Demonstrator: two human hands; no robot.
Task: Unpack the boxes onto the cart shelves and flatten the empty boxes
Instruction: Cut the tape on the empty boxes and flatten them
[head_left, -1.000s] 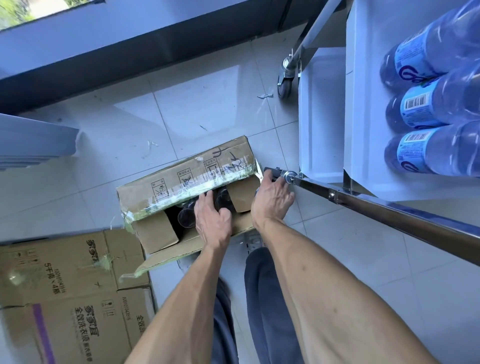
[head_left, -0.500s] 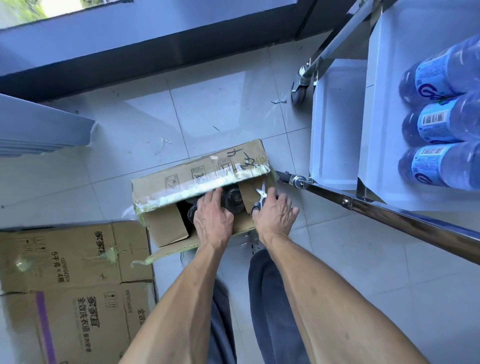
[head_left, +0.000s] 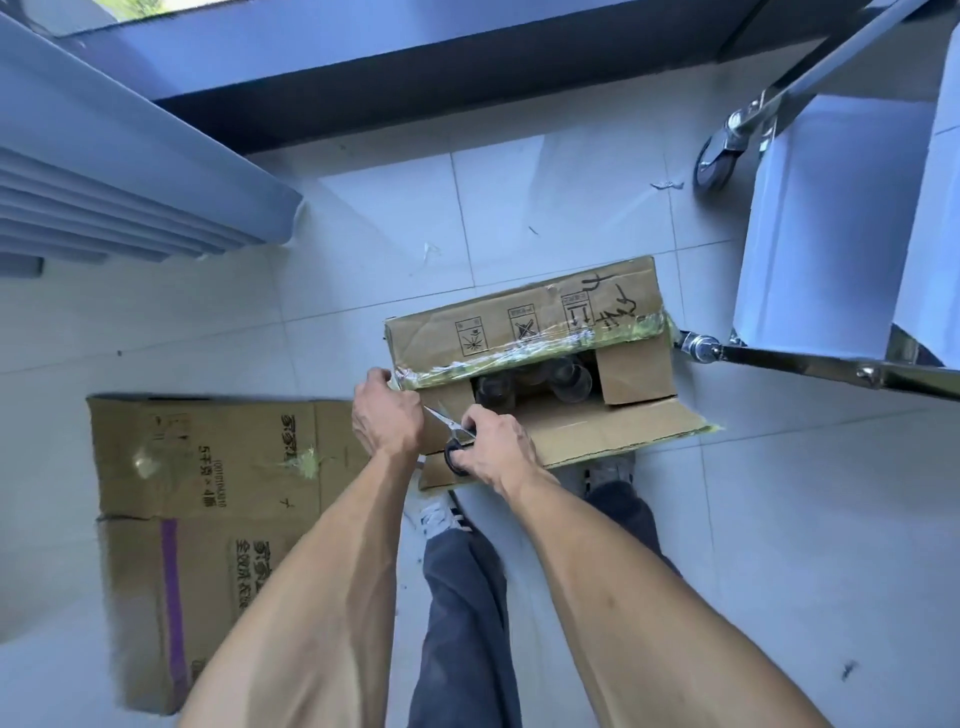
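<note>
A taped cardboard box (head_left: 524, 322) lies on its side on the tiled floor, its near flaps partly open. Dark clear bottles (head_left: 530, 384) show inside the gap. My left hand (head_left: 387, 415) grips the box's left corner at the taped edge. My right hand (head_left: 493, 447) holds black-handled scissors (head_left: 453, 435), blades pointing toward the left flap beside my left hand. A flattened printed box (head_left: 208, 499) lies on the floor to the left.
The steel cart (head_left: 810, 358) stands at the right with white shelf trays (head_left: 815, 223) and a caster wheel (head_left: 716, 161). A dark window ledge runs along the top. Stacked grey panels (head_left: 104, 192) sit at upper left. My legs and shoes are below the box.
My right hand took the scissors from beside the cart rail and brought them left to the box's left flap. My left hand came out of the box and took hold of its left corner.
</note>
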